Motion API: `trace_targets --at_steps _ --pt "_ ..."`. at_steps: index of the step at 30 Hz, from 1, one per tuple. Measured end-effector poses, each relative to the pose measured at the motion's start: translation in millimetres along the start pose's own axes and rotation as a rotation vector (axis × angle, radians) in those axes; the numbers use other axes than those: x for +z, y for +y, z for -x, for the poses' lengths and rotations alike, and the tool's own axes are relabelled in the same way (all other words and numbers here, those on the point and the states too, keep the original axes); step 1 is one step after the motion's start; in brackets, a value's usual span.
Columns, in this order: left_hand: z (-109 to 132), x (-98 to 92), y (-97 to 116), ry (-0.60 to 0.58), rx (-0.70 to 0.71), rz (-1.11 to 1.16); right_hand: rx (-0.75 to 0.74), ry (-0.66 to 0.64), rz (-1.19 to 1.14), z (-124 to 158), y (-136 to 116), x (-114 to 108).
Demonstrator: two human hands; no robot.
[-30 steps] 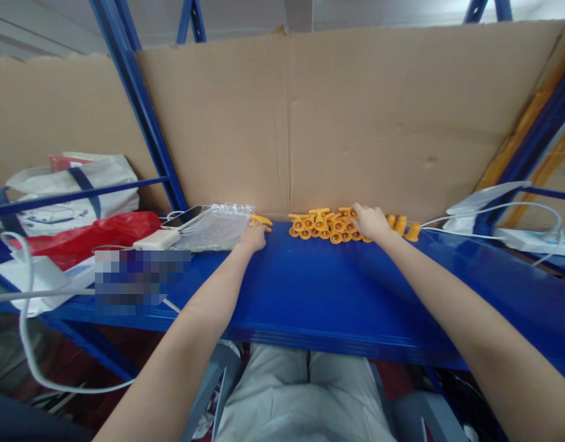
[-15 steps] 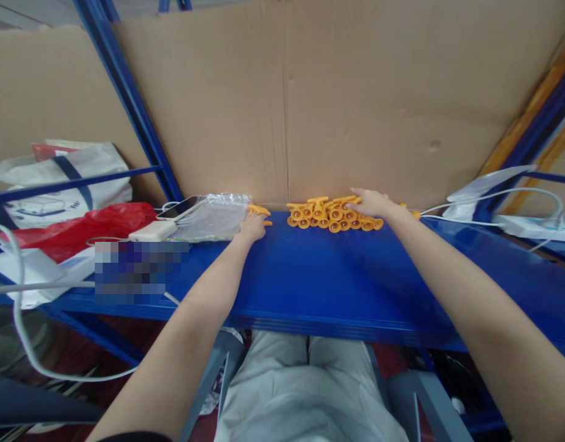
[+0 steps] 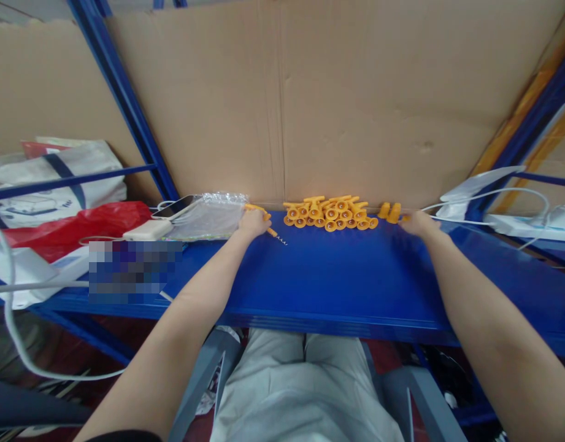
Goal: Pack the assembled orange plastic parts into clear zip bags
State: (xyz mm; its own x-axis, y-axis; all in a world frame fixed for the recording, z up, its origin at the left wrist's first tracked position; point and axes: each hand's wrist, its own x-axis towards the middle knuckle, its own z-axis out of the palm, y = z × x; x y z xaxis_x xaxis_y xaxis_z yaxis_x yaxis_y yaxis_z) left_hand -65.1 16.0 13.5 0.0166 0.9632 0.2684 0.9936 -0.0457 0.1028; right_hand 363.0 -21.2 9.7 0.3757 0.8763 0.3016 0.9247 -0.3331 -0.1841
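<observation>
A heap of several small orange plastic parts (image 3: 329, 213) lies at the back of the blue shelf (image 3: 337, 276), against the cardboard. My left hand (image 3: 253, 223) is closed on an orange part with a thin metal pin (image 3: 273, 232) sticking out to the right. It rests beside a clear plastic bag (image 3: 211, 216). My right hand (image 3: 415, 224) lies palm down on the shelf, right of the heap, fingers closed, close to two loose orange parts (image 3: 389, 212). What it holds, if anything, is hidden.
A cardboard sheet (image 3: 356, 104) backs the shelf. On the left lie a phone (image 3: 174, 207), a white power bank (image 3: 146, 230), a red bag (image 3: 75, 226), a white tote bag (image 3: 56, 184) and a white cable (image 3: 15, 331). White cables and a power strip (image 3: 521, 226) sit at the right.
My right hand left the orange heap and slid right along the shelf, uncovering two loose parts. My left hand stays put, the pin of its part now showing.
</observation>
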Motion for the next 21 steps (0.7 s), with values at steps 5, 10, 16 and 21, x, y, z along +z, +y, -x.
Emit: trace_targets --at_steps 5,10,16,21 --pt "8.2 -8.0 7.3 -0.175 -0.019 -0.033 0.074 -0.055 -0.043 8.4 -6.1 -4.3" --pt "10.2 -12.3 10.3 -0.263 0.078 -0.100 0.084 0.011 -0.004 16.6 -14.1 -7.6" --pt "20.0 -30.8 15.7 -0.462 0.157 -0.063 0.053 0.039 0.062 18.2 -16.5 -3.8" --pt "34.4 -43.1 26.1 -0.626 0.218 -0.047 0.115 0.050 0.063 15.1 -17.9 0.6"
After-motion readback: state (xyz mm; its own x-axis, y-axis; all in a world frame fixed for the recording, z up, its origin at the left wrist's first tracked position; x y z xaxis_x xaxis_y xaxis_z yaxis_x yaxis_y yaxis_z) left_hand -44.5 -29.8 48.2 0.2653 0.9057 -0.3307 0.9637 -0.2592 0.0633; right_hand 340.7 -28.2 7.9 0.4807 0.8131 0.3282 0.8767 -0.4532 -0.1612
